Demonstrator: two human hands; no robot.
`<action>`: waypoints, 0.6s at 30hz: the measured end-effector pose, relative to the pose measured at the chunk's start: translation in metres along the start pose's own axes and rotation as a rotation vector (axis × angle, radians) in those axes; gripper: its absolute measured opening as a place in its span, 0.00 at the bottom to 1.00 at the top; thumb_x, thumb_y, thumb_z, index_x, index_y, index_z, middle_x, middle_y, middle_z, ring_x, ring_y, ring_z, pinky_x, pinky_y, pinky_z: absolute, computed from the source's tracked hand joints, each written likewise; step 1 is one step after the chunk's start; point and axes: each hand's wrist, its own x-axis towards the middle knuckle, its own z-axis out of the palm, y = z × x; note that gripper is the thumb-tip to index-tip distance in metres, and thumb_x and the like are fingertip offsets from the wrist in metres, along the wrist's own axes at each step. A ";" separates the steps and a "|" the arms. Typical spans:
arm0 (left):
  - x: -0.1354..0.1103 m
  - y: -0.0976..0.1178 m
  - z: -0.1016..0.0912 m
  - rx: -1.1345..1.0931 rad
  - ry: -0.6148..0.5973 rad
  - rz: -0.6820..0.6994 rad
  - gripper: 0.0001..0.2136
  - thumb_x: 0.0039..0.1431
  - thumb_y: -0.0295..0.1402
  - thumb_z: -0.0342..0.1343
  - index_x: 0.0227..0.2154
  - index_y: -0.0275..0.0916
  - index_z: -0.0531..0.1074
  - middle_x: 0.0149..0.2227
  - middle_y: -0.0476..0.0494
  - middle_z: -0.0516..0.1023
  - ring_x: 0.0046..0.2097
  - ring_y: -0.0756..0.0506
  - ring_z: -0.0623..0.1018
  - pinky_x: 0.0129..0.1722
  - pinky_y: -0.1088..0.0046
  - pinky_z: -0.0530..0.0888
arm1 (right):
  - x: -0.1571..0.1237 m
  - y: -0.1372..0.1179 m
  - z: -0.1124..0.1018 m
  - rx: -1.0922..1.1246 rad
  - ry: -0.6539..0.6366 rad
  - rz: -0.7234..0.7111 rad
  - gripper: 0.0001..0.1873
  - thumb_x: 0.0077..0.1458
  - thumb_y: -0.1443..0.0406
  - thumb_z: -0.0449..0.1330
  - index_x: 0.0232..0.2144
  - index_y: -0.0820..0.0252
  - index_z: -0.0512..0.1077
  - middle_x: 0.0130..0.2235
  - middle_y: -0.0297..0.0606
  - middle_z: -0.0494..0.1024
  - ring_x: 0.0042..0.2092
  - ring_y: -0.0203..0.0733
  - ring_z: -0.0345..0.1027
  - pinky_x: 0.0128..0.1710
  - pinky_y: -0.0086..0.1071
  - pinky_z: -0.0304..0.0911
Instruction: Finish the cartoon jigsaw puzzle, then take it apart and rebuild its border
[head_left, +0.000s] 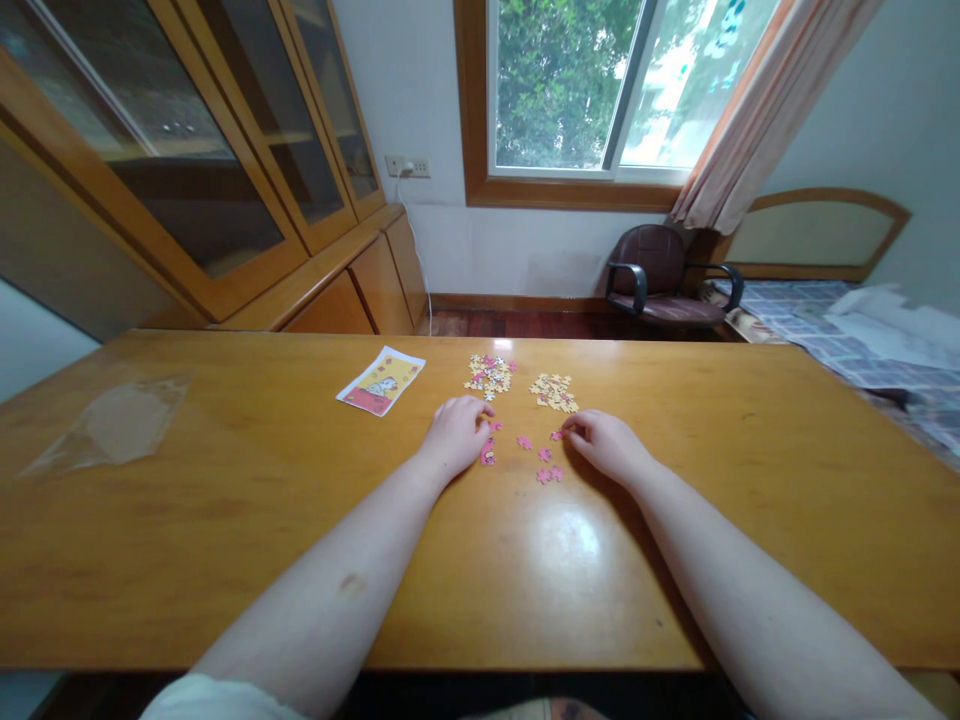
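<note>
Two small heaps of jigsaw pieces lie on the wooden table (225, 520): a mixed yellow, pink and white heap (489, 375) and a mostly yellow heap (554, 391). A few loose pink pieces (541, 462) lie between my hands. My left hand (456, 434) rests on the table with its fingers curled over pink pieces beside it. My right hand (606, 442) pinches a small pink piece (557, 435) at its fingertips. A picture card (381, 380) with a cartoon figure lies to the left of the heaps.
A clear plastic bag (112, 422) lies flat at the table's left. Glass-door wooden cabinets (225, 160) stand at the left wall. Beyond the table are a dark office chair (664, 280), a window and a bed (862, 340) at the right.
</note>
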 end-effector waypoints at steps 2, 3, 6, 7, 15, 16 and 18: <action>0.000 -0.001 0.001 0.000 0.005 0.005 0.12 0.55 0.27 0.49 0.37 0.39 0.76 0.43 0.43 0.79 0.48 0.40 0.75 0.52 0.59 0.70 | 0.000 0.000 0.000 0.007 0.006 -0.004 0.08 0.55 0.68 0.57 0.34 0.57 0.76 0.37 0.38 0.80 0.38 0.39 0.71 0.39 0.28 0.61; 0.000 -0.001 0.001 0.000 0.007 0.007 0.12 0.55 0.27 0.49 0.37 0.39 0.76 0.43 0.43 0.79 0.48 0.40 0.75 0.52 0.60 0.69 | 0.000 0.001 0.001 0.011 0.007 -0.009 0.08 0.55 0.68 0.57 0.34 0.57 0.76 0.37 0.38 0.80 0.37 0.39 0.71 0.39 0.28 0.61; 0.000 -0.001 0.001 0.002 0.007 0.007 0.12 0.55 0.27 0.49 0.37 0.40 0.76 0.43 0.43 0.79 0.48 0.40 0.75 0.53 0.60 0.69 | -0.001 0.000 0.001 0.024 0.000 -0.026 0.08 0.55 0.68 0.57 0.35 0.58 0.76 0.36 0.38 0.79 0.37 0.39 0.70 0.38 0.28 0.60; 0.000 -0.001 0.001 0.003 0.005 0.006 0.12 0.55 0.27 0.49 0.37 0.40 0.76 0.43 0.43 0.79 0.48 0.40 0.75 0.53 0.60 0.69 | -0.001 0.000 0.001 0.027 -0.001 -0.031 0.08 0.55 0.68 0.57 0.35 0.58 0.76 0.36 0.38 0.79 0.37 0.38 0.70 0.38 0.28 0.60; -0.001 0.001 -0.002 -0.003 0.004 -0.004 0.12 0.55 0.27 0.49 0.38 0.40 0.76 0.44 0.43 0.78 0.49 0.40 0.74 0.53 0.59 0.69 | -0.003 -0.004 -0.003 0.058 -0.012 -0.079 0.09 0.56 0.67 0.57 0.34 0.57 0.77 0.36 0.38 0.79 0.36 0.38 0.70 0.38 0.28 0.60; -0.001 0.001 -0.002 -0.003 0.004 -0.008 0.13 0.55 0.27 0.49 0.38 0.40 0.76 0.44 0.43 0.78 0.49 0.40 0.75 0.53 0.59 0.69 | -0.003 -0.005 -0.003 0.057 -0.013 -0.076 0.09 0.56 0.67 0.57 0.35 0.57 0.77 0.36 0.38 0.79 0.36 0.38 0.70 0.38 0.28 0.60; -0.001 0.000 -0.002 0.002 0.000 -0.015 0.13 0.55 0.27 0.48 0.39 0.40 0.76 0.44 0.42 0.78 0.49 0.40 0.75 0.53 0.60 0.70 | -0.003 -0.005 -0.003 0.052 -0.015 -0.066 0.09 0.56 0.67 0.56 0.35 0.57 0.77 0.37 0.38 0.80 0.36 0.38 0.70 0.38 0.29 0.60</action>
